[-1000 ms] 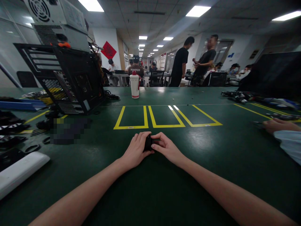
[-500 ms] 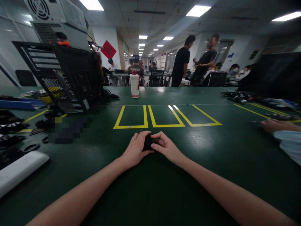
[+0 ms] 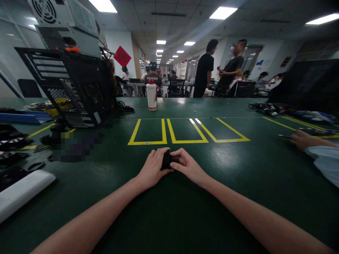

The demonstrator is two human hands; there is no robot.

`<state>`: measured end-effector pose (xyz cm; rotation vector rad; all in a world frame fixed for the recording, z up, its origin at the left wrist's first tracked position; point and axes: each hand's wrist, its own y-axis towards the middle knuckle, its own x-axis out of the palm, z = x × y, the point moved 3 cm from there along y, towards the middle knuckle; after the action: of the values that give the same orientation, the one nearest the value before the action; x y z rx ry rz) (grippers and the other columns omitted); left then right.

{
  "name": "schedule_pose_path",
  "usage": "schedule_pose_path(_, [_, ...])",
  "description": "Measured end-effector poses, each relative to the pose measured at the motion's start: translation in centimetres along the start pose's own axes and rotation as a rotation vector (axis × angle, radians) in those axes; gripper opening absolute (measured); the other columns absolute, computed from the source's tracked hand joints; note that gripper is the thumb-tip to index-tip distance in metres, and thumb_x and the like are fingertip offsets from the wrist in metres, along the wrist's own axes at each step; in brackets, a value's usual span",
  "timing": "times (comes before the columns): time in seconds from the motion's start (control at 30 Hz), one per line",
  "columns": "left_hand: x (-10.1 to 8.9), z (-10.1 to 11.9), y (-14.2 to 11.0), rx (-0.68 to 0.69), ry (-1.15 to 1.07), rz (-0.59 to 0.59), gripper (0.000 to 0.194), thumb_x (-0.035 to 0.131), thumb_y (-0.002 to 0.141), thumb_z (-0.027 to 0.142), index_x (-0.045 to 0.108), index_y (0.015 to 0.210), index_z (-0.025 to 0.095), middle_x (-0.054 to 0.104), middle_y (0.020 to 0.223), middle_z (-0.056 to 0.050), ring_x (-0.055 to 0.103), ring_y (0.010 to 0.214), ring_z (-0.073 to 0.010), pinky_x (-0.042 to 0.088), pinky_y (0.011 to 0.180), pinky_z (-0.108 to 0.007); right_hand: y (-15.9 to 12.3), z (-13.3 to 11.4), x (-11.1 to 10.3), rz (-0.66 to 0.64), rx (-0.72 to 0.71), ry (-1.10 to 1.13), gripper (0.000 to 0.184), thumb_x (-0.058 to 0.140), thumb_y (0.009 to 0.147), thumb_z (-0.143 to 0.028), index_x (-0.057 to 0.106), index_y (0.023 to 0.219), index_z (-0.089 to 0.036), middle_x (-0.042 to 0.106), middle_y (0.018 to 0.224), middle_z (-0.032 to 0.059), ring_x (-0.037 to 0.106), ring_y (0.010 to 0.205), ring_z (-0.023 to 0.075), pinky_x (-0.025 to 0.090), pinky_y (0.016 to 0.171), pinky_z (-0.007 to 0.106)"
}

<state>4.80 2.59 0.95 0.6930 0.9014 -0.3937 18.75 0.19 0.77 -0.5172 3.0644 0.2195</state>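
Note:
A small black object [image 3: 166, 159] sits between both my hands on the green table [image 3: 185, 211], just in front of me. My left hand [image 3: 153, 167] curls round its left side with the fingers closed on it. My right hand [image 3: 186, 165] pinches its right side with thumb and fingers. Most of the object is hidden by my fingers, so I cannot name it. Three yellow taped boxes [image 3: 185, 130] lie on the mat just beyond my hands.
An open black computer case [image 3: 79, 88] with a grey unit on top stands at the left. A white bottle [image 3: 152, 95] stands behind the boxes. A white bar [image 3: 23, 192] lies near left. A co-worker's hand [image 3: 304, 139] rests at the right. People stand behind.
My hands and the black object have stayed in place. The co-worker's hand at the right has shifted slightly left.

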Motion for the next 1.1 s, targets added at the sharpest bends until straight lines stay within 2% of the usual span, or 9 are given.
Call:
schedule_pose_path(0.17, [-0.05, 0.09, 0.05, -0.002, 0.009, 0.011, 0.058, 0.058, 0.071, 0.029, 0.027, 0.118, 0.024, 0.042, 0.113, -0.005, 0.044, 0.093, -0.0223, 0.04, 0.076, -0.038, 0.19, -0.23, -0.21, 0.054, -0.019, -0.076, 0.026, 0.051, 0.074, -0.023, 0.046, 0.1, -0.023, 0.049, 0.104, 0.0019, 0.048, 0.1, 0.016, 0.042, 0.086, 0.035])
schedule_pose_path(0.37, [-0.05, 0.16, 0.06, 0.008, 0.02, 0.014, 0.057, 0.059, 0.071, 0.027, 0.027, 0.118, 0.023, 0.042, 0.112, -0.005, 0.043, 0.093, -0.0217, 0.039, 0.078, -0.038, 0.18, -0.15, -0.08, -0.015, -0.017, -0.002, 0.031, 0.055, 0.071, -0.02, 0.044, 0.1, -0.023, 0.049, 0.105, 0.002, 0.05, 0.1, 0.0167, 0.044, 0.084, 0.035])
schedule_pose_path(0.53, [0.01, 0.13, 0.09, 0.009, 0.026, 0.013, 0.058, 0.059, 0.07, 0.028, 0.027, 0.118, 0.022, 0.041, 0.113, -0.006, 0.043, 0.093, -0.0213, 0.039, 0.079, -0.037, 0.43, 0.28, -0.18, 0.048, -0.052, -0.03, 0.023, 0.052, 0.074, -0.025, 0.047, 0.096, -0.022, 0.05, 0.1, 0.0015, 0.05, 0.098, 0.0161, 0.043, 0.085, 0.035])
schedule_pose_path(0.73, [-0.13, 0.16, 0.01, 0.007, 0.012, 0.003, 0.057, 0.058, 0.071, 0.028, 0.027, 0.118, 0.023, 0.041, 0.114, -0.006, 0.044, 0.093, -0.0217, 0.04, 0.078, -0.038, 0.26, -0.09, -0.17, 0.024, -0.002, -0.042, 0.031, 0.053, 0.074, -0.022, 0.045, 0.103, -0.022, 0.049, 0.107, 0.0027, 0.048, 0.103, 0.0162, 0.039, 0.091, 0.037])
schedule_pose_path(0.83, [-0.13, 0.15, 0.0, 0.003, 0.009, 0.004, 0.057, 0.058, 0.071, 0.027, 0.027, 0.118, 0.023, 0.041, 0.114, -0.006, 0.044, 0.093, -0.0221, 0.039, 0.078, -0.038, 0.12, -0.06, -0.01, -0.003, -0.008, 0.003, 0.031, 0.056, 0.071, -0.019, 0.045, 0.1, -0.022, 0.05, 0.105, 0.0019, 0.049, 0.102, 0.0168, 0.043, 0.086, 0.036])
schedule_pose_path(0.93, [-0.08, 0.11, 0.04, -0.002, 0.012, 0.007, 0.058, 0.059, 0.07, 0.028, 0.027, 0.118, 0.023, 0.041, 0.113, -0.006, 0.044, 0.094, -0.0223, 0.039, 0.079, -0.038, 0.17, 0.15, -0.03, 0.029, -0.024, -0.008, 0.025, 0.054, 0.073, -0.022, 0.046, 0.096, -0.022, 0.051, 0.101, 0.0015, 0.05, 0.098, 0.0164, 0.045, 0.082, 0.035])
schedule_pose_path(1.1, [-0.1, 0.09, 0.04, 0.008, 0.016, 0.012, 0.058, 0.059, 0.07, 0.028, 0.026, 0.118, 0.025, 0.042, 0.113, -0.005, 0.044, 0.094, -0.0223, 0.04, 0.078, -0.038, 0.27, 0.0, -0.29, 0.069, -0.004, -0.081, 0.031, 0.051, 0.075, -0.024, 0.045, 0.105, -0.024, 0.049, 0.106, 0.002, 0.048, 0.101, 0.0161, 0.039, 0.09, 0.037])
